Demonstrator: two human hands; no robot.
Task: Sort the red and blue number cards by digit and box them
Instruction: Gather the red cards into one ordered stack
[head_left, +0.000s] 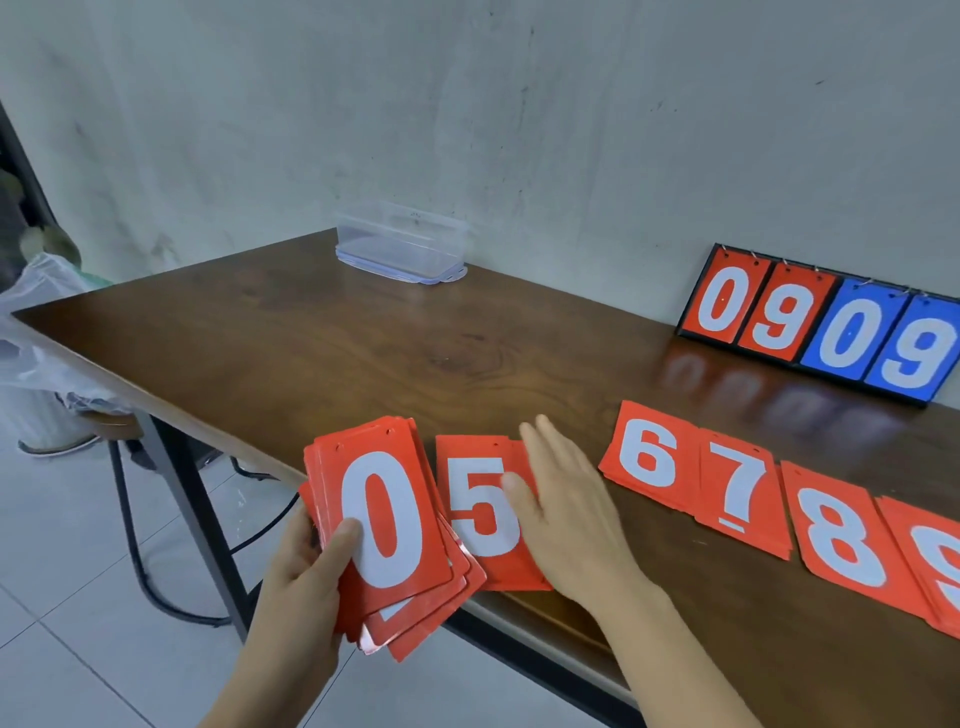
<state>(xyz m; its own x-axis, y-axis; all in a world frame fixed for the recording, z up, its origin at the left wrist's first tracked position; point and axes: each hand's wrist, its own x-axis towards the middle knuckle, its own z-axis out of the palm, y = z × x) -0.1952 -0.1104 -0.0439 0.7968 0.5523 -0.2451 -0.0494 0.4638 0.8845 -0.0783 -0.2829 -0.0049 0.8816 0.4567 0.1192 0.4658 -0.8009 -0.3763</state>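
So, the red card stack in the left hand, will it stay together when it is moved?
Probably not neatly: the red card stack is fanned in the left hand, so the cards likely slide easily. They look glossy, hence slippery. Each seems thin yet stiff, since edges look straight.

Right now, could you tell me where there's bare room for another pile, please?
Bare: the wide tabletop between the clear box, the scoreboard and the card row. Crowded: the front, where 6 pile through 9 pile touch.

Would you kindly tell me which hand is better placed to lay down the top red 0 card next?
Probably right. The right hand is open and empty beside the red card stack, which the left hand grips.
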